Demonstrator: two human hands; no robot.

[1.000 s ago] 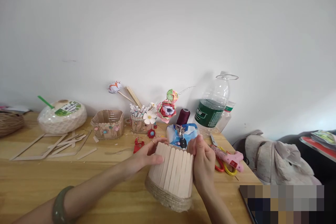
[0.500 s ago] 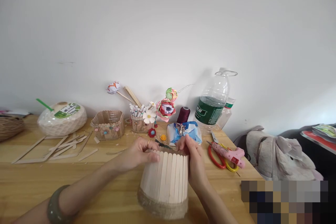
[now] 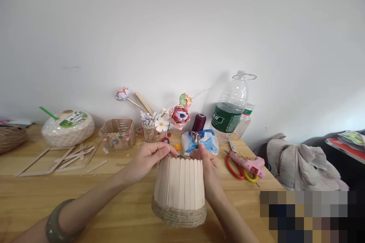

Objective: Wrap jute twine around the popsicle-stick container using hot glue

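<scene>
A tapered pot of pale craft sticks stands upright in front of me, with several turns of twine round its lower edge. My left hand grips the left side of its upper rim, thumb outside and fingers curled over. At the right side of the rim, my right hand holds the pot with bent fingers. Some dark material shows at the rim between the hands; I cannot make out what it is. The fingertips inside are partly hidden.
Loose craft sticks lie to the left. Behind are a small decorated stick basket, a marker holder, paper flowers, a thread spool and a large bottle. Scissors and a pink glue gun lie right.
The pot has risen slightly and tilted, so its rim is higher and the twine band is sharper. My left thumb has moved from the outer wall up to the rim's edge.
</scene>
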